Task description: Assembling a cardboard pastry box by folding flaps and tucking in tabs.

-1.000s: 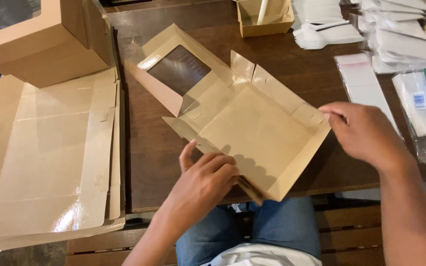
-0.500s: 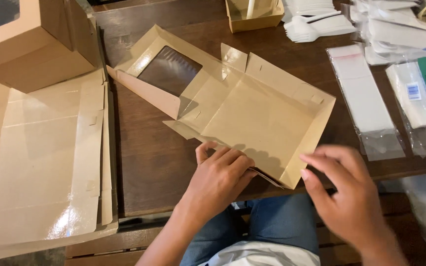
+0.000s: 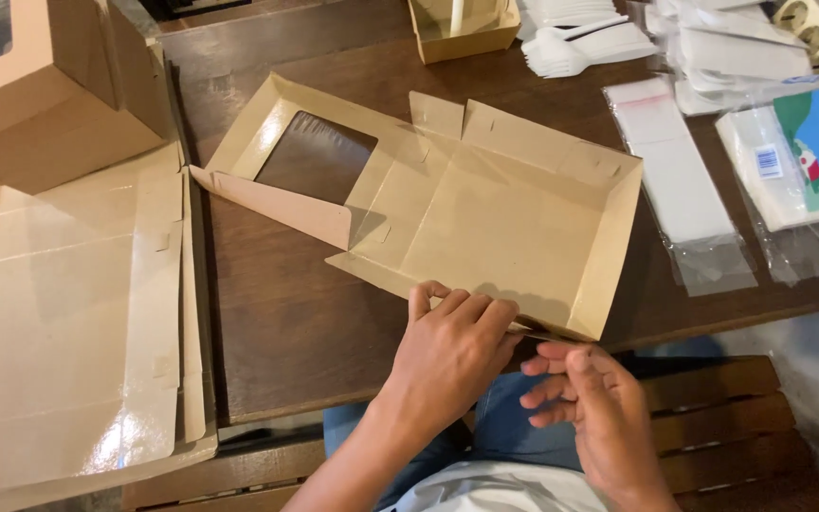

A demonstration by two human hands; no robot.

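Under both hands' grip, cardboard box (image 3: pixel 495 223) near edge

Half-folded box (image 3: pixel 504 218): plain kraft brown, dark see-through window, just beyond the fingers (image 3: pixel 447 308). Table (image 3: pixel 277 322): dark brown. Flat blanks (image 3: pixel 68 322): glossy tan, well left of them.

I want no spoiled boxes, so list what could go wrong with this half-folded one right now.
1. The kraft window box overhangs the near edge of the wooden table; with only the left hand pressing its near wall, it might tip towards the lap.
2. The right hand works the near corner below the table edge, so that flap could crease crookedly.
3. The clear window could scuff if the lid drags.
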